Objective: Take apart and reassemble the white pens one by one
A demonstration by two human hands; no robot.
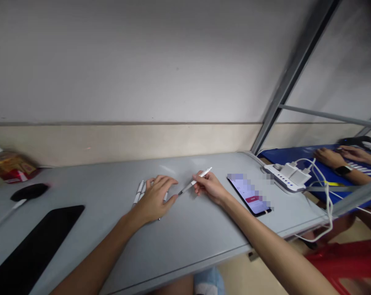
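My right hand (209, 187) pinches a white pen (195, 181), dark tip pointing down-left toward the grey table (185, 233). My left hand (157, 198) lies palm down with fingers spread over a few more white pens (139, 192) on the table. The held pen's tip sits just right of my left thumb.
A lit phone (249, 194) lies right of my right hand. A white power strip (286, 177) with chargers and cables sits at the table's right end. A black pad (31, 248), a black object (29, 191) and a packet (10, 166) are at left. Another person's hands (339, 157) rest on a blue table.
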